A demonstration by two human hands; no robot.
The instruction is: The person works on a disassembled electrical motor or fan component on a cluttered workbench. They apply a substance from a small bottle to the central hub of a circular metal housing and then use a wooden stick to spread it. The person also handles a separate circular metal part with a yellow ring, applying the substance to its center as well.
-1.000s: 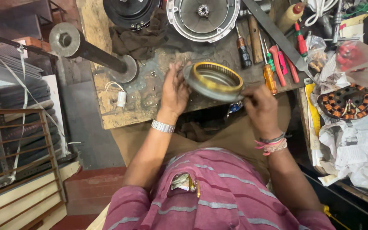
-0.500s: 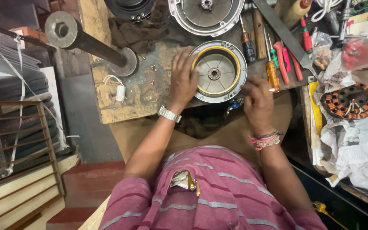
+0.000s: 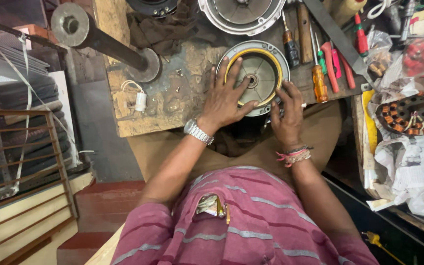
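A round grey metal motor cover [image 3: 256, 73] with a yellow inner ring lies open side up on the worn wooden bench [image 3: 182, 98]. My left hand [image 3: 226, 95], with a metal watch on the wrist, rests flat on its left part, fingers spread over the rim and into the bowl. My right hand [image 3: 286, 115], with thread bands on the wrist, grips the cover's lower right edge with bent fingers.
Several screwdrivers [image 3: 317, 73] and a metal bar lie right of the cover. A second round cover [image 3: 244, 14], a dark rag [image 3: 160, 29] and a steel shaft [image 3: 101, 39] sit behind. A copper-wound stator [image 3: 410, 115] lies on crumpled paper at the right. Small screws dot the bench.
The cover was held tilted off the bench; it now lies flat on it, bowl up. My left hand has spread over it and my right hand has moved to its edge.
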